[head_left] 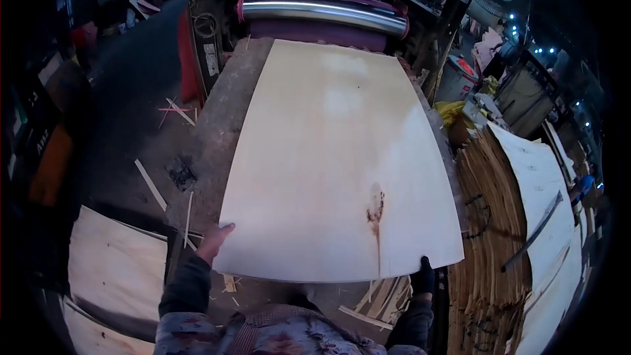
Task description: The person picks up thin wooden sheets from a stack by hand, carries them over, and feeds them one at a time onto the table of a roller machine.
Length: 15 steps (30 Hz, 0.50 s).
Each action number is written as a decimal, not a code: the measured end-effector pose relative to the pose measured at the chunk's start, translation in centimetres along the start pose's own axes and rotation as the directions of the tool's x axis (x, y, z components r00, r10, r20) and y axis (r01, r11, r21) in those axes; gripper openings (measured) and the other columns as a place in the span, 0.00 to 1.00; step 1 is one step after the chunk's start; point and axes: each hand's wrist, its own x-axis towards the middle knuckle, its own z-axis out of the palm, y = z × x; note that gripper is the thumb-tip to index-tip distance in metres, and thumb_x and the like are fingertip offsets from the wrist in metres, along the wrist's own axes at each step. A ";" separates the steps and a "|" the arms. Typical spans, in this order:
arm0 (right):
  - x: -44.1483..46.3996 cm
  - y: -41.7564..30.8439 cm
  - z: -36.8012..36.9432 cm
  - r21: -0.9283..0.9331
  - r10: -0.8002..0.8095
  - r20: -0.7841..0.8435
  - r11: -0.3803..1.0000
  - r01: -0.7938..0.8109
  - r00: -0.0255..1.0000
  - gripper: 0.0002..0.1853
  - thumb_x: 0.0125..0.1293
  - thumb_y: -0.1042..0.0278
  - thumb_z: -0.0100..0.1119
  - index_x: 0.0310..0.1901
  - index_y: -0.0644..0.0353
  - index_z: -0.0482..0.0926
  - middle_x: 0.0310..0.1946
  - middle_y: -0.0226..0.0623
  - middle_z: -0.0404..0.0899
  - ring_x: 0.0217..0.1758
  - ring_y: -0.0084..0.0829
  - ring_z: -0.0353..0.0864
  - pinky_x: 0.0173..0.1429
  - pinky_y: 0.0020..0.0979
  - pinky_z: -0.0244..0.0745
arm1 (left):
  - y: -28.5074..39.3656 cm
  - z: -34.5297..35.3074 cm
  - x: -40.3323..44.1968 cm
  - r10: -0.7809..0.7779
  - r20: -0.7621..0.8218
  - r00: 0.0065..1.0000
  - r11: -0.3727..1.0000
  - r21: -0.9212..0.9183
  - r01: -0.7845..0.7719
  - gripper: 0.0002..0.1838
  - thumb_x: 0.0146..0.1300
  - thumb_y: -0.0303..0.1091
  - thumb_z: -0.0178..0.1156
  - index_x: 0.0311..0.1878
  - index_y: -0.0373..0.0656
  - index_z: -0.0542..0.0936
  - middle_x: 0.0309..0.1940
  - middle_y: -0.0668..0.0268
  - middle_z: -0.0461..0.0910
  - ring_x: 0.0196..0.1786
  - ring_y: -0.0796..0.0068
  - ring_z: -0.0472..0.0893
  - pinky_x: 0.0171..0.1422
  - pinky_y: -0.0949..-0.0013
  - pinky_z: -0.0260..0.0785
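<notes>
A large pale wood veneer sheet (328,158) stretches away from me over a worn grey table (227,98), its far edge close to the rollers. A dark brown knot stain marks its near right part. My left hand (213,243), bare, grips the sheet's left edge near the front corner, thumb on top and fingers hidden beneath. At the near edge toward the right corner, my right hand (424,277) in a dark glove holds the sheet the same way, its thumb over the top.
A shiny metal roller (322,13) above a purple roller (315,34) spans the table's far end. A tall stack of veneer sheets (490,223) stands to the right, with a dark bar (532,231) on it. More pale sheets (115,256) lie at left. Wood strips (151,185) litter the floor.
</notes>
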 end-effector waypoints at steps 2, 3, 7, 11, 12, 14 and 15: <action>0.0 0.2 0.6 0.332 0.127 0.048 0.933 -0.136 0.991 0.28 0.67 0.59 0.63 0.64 0.62 0.69 0.59 0.40 0.74 0.60 0.41 0.75 0.63 0.44 0.73 | 0.3 0.5 -0.2 0.028 0.055 0.998 0.999 -0.044 -0.026 0.21 0.64 0.42 0.64 0.50 0.33 0.81 0.42 0.63 0.84 0.42 0.70 0.82 0.48 0.64 0.72; -0.2 0.2 0.6 0.308 0.106 0.105 0.942 -0.134 0.989 0.31 0.66 0.54 0.63 0.67 0.59 0.67 0.62 0.40 0.72 0.64 0.44 0.71 0.66 0.46 0.71 | 5.0 2.1 -4.2 -0.028 0.070 0.997 0.999 -0.023 0.030 0.21 0.64 0.42 0.62 0.52 0.34 0.81 0.44 0.63 0.83 0.44 0.71 0.82 0.50 0.65 0.72; -1.9 0.5 1.4 0.399 0.114 0.129 0.904 -0.156 0.985 0.29 0.67 0.51 0.62 0.65 0.55 0.69 0.60 0.39 0.74 0.63 0.42 0.73 0.65 0.47 0.72 | 4.0 1.3 -3.6 -0.021 0.103 0.994 0.999 -0.034 0.025 0.21 0.65 0.42 0.61 0.54 0.34 0.80 0.44 0.63 0.83 0.44 0.71 0.82 0.50 0.65 0.72; -6.6 2.6 1.4 0.354 0.246 -0.054 0.911 -0.212 0.968 0.38 0.65 0.39 0.59 0.71 0.50 0.61 0.65 0.43 0.69 0.67 0.47 0.69 0.66 0.54 0.68 | 4.2 0.9 -4.2 -0.079 0.150 0.986 0.993 -0.074 0.091 0.21 0.68 0.41 0.59 0.56 0.35 0.78 0.47 0.63 0.82 0.47 0.72 0.81 0.52 0.66 0.72; -7.7 4.0 0.6 0.402 0.284 -0.057 0.884 -0.239 0.957 0.39 0.65 0.37 0.58 0.71 0.49 0.59 0.65 0.45 0.69 0.66 0.50 0.69 0.66 0.56 0.68 | 4.3 0.7 -4.4 -0.112 0.172 0.979 0.987 -0.097 0.130 0.21 0.68 0.41 0.59 0.57 0.35 0.78 0.48 0.62 0.82 0.48 0.72 0.81 0.52 0.66 0.72; -10.3 6.2 -1.2 0.412 0.236 0.100 0.874 -0.256 0.967 0.38 0.66 0.36 0.55 0.69 0.50 0.58 0.64 0.48 0.68 0.65 0.54 0.69 0.65 0.57 0.68 | 3.8 0.1 -4.3 -0.094 0.200 0.975 0.990 -0.084 0.112 0.21 0.68 0.41 0.58 0.57 0.34 0.78 0.49 0.62 0.82 0.49 0.72 0.81 0.53 0.65 0.71; -12.0 6.0 -1.1 0.787 0.511 0.135 0.466 -0.406 0.849 0.23 0.65 0.46 0.54 0.54 0.50 0.67 0.54 0.41 0.72 0.58 0.46 0.72 0.66 0.50 0.67 | 3.7 -0.2 -4.2 -0.069 0.227 0.971 0.994 -0.063 0.086 0.21 0.69 0.41 0.58 0.57 0.34 0.78 0.50 0.62 0.81 0.50 0.71 0.80 0.54 0.65 0.71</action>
